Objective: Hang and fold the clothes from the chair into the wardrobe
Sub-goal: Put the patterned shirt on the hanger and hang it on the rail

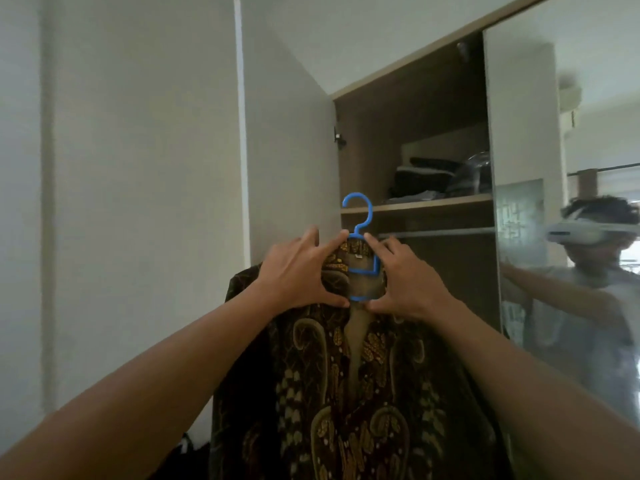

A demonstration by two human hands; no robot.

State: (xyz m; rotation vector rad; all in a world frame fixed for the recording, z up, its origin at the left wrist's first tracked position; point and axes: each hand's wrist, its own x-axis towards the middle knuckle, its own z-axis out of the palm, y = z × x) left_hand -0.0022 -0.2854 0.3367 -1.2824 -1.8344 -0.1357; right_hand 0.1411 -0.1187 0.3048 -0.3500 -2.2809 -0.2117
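Brown-and-gold batik shirt (346, 375) hangs on blue plastic hanger (361, 218), held in front of open wardrobe (415, 109), hook not yet on metal rail (440, 233). Left hand (298, 271) pinches collar, thumb beneath, forefinger reaching hanger neck; right hand (408, 282) grips collar's other side same way. Behind: rail under wooden shelf (419, 205), dark folded clothes (422, 178) on shelf. Mirrored door (519, 116) at right reflects person (588, 299).

Your batik shirt (346, 393) is dark brown, covered in ochre and gold paisley curls and leaf sprays; its inside is plain tan. Your hanger (370, 211) is bright blue. The wardrobe interior (398, 126) is brown wood, its open door (291, 150) off-white, the folded clothes (422, 176) on the shelf black.
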